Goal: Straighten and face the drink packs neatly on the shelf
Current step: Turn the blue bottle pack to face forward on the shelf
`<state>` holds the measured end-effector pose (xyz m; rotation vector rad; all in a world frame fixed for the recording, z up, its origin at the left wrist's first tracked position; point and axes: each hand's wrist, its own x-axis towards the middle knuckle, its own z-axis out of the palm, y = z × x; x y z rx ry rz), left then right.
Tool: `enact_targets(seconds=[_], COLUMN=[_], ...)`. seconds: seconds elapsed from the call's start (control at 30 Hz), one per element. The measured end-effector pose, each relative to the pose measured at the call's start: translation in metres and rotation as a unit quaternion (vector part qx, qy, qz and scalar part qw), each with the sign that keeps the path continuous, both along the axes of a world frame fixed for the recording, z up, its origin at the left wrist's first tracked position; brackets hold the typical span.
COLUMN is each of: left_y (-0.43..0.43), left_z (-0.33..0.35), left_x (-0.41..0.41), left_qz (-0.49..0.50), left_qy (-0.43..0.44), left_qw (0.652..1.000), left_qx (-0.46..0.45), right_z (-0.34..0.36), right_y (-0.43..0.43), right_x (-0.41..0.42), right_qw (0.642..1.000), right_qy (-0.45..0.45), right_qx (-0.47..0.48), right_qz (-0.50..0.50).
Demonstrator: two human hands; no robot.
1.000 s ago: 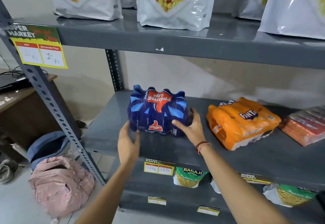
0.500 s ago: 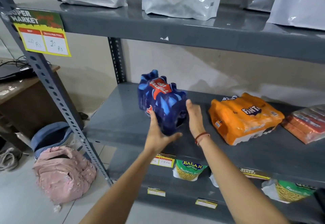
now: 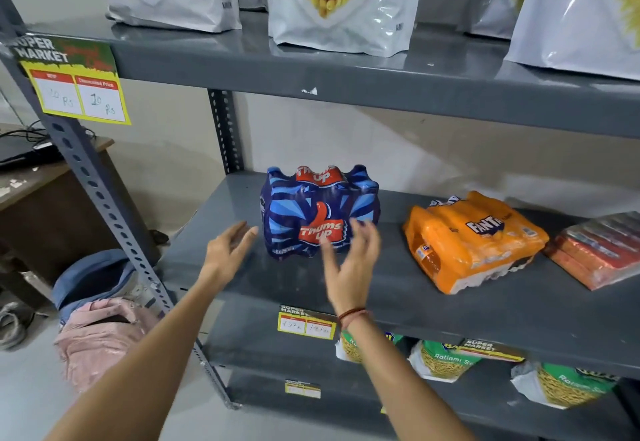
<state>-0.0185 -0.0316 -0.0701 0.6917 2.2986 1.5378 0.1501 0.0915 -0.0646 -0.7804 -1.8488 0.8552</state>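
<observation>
A blue Thums Up drink pack [image 3: 318, 210] stands upright on the grey middle shelf [image 3: 398, 288], its label facing me and right way up. My left hand [image 3: 227, 250] hovers just left of the pack, fingers spread, a small gap from it. My right hand [image 3: 351, 264] is in front of the pack's lower right corner, fingers apart and blurred, holding nothing. An orange Fanta pack [image 3: 474, 240] lies flat and skewed to the right. At the right edge a red pack [image 3: 602, 248] also lies flat.
White snack bags [image 3: 339, 1] fill the upper shelf. Green snack bags [image 3: 446, 359] sit on the lower shelf. The slotted upright post [image 3: 100, 195] stands at left, with price tags [image 3: 306, 324] on the shelf edges. A pink backpack [image 3: 100, 336] lies on the floor beside a desk.
The blue pack was upside down, then lifted and turned in both hands. Now it stands upright facing forward, and both hands have let go and drawn back.
</observation>
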Motion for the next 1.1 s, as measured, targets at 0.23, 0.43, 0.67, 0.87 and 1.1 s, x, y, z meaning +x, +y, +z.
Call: enact_targets(seconds=[0.23,0.43,0.67,0.87,1.1], left_y=[0.038,0.039,0.03,0.012,-0.022], left_z=[-0.001,0.003,0.006,-0.001,-0.002], left_x=[0.032,0.007,-0.023,-0.009,0.009], left_qz=[-0.011,-0.052,-0.069,-0.051,-0.05], left_qy=[-0.02,-0.052,-0.074,-0.06,-0.035], left_qw=[0.996,0.997,0.995,0.997,0.998], left_qx=[0.087,0.021,-0.008,0.016,0.01], right_z=[0.016,0.004,-0.006,-0.005,-0.014], right_y=[0.088,0.079,0.061,0.043,0.015], right_x=[0.006,-0.003,0.003,0.018,0.036], right_qw=[0.978,0.969,0.979,0.98,0.984], right_qy=[-0.068,-0.063,-0.157,-0.144,-0.108], right_qx=[-0.179,-0.204,-0.093,-0.095,-0.094], right_qz=[0.089,0.123,0.091,0.096,0.103])
